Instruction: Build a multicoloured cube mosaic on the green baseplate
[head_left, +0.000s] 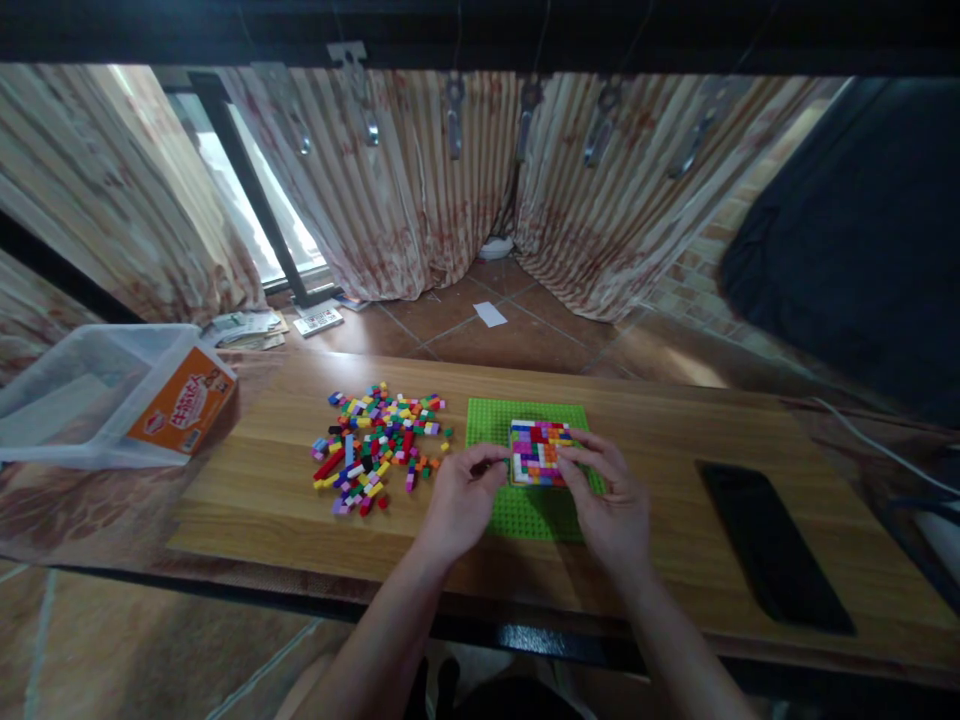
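A block of multicoloured toy bricks [538, 455] stands on the green baseplate [525, 520], nearer its upper right part. At the block's left side is my left hand [463, 500], thumb and forefinger pinched together. Whatever lies between those fingertips is too small or hidden to make out. My right hand [611, 495] is closed on the block's right side, with the thumb near the lower right of its top and the fingers behind, so that edge is partly covered. Left of the baseplate, loose toy bricks [386, 440] in many colours lie spread in a pile.
The wooden board [255, 490] carries the bricks and baseplate. A clear plastic bin [90, 400] with an orange label stands at the left. To the right lies a flat black object [772, 545], beside a white cable [885, 440]. Curtains [420, 200] hang beyond.
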